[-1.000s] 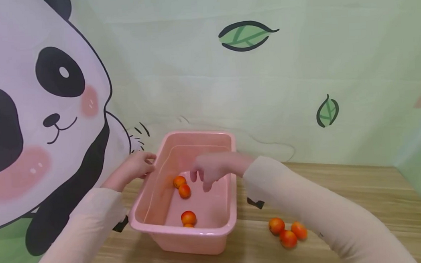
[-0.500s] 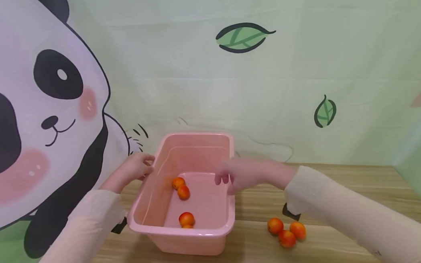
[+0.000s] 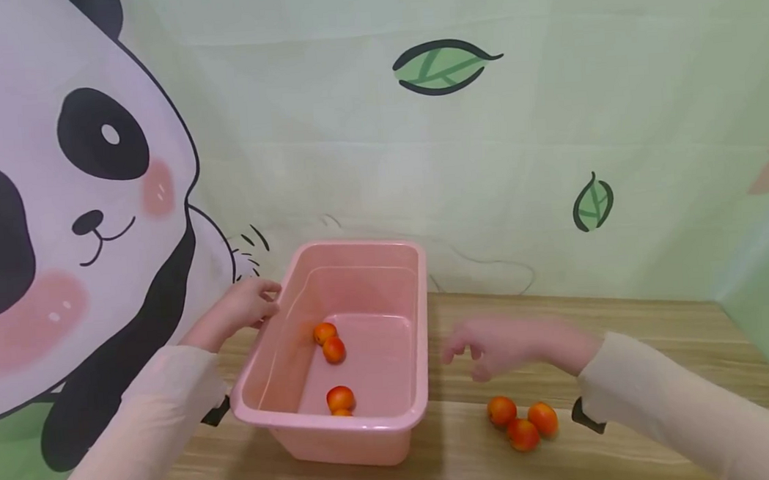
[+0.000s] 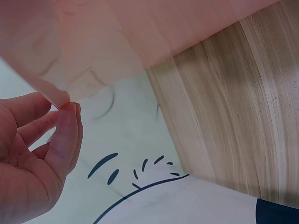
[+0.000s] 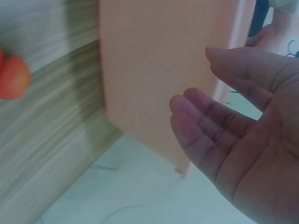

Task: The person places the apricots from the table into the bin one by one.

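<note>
A pink plastic basin (image 3: 344,444) stands on the wooden table. Inside it lie several small round orange-red fruits (image 3: 334,349), in two touching pairs; the basin's front wall partly hides one. My left hand (image 3: 246,306) pinches the basin's left rim between thumb and fingers, and the left wrist view shows this hand (image 4: 39,154) close up at the edge. To the right of the basin, my right hand (image 3: 497,347) hovers over the table, holding nothing. Its fingers are loosely bent and apart in the right wrist view. Below it, three more orange-red fruits (image 3: 523,434) sit clustered on the table.
The wooden table (image 3: 656,355) extends right of the basin. Behind it hangs a pale green cloth backdrop (image 3: 325,126) with leaf drawings, and a large printed panda (image 3: 128,270) fills the left side.
My right hand has come out of the basin, moving right across its rim to above the table near the three fruits. The left hand keeps its place on the rim.
</note>
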Demonstrator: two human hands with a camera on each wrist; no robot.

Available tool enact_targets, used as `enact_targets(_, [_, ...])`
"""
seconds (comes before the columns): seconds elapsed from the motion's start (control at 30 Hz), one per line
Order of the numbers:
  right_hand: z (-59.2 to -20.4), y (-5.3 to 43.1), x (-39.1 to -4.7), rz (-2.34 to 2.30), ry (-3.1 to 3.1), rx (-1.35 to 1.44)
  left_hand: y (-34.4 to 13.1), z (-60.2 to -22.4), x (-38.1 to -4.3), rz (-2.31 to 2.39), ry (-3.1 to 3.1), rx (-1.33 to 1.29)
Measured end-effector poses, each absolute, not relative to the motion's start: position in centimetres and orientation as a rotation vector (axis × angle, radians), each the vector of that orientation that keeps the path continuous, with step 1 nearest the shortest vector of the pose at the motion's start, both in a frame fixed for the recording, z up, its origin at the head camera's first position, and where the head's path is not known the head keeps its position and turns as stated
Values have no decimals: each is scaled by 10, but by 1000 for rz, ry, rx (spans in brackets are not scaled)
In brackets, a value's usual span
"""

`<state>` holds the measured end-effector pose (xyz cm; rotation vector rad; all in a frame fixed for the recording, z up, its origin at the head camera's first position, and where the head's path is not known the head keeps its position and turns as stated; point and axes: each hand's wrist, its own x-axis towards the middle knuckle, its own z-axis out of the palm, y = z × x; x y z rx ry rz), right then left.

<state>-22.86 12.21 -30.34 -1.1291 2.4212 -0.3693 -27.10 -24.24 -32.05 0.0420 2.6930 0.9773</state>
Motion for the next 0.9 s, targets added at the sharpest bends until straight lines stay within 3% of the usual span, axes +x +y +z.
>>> enact_targets(0.9, [-393, 157, -242, -430, 2368, -858, -244, -321, -272, 973, 2703, 51])
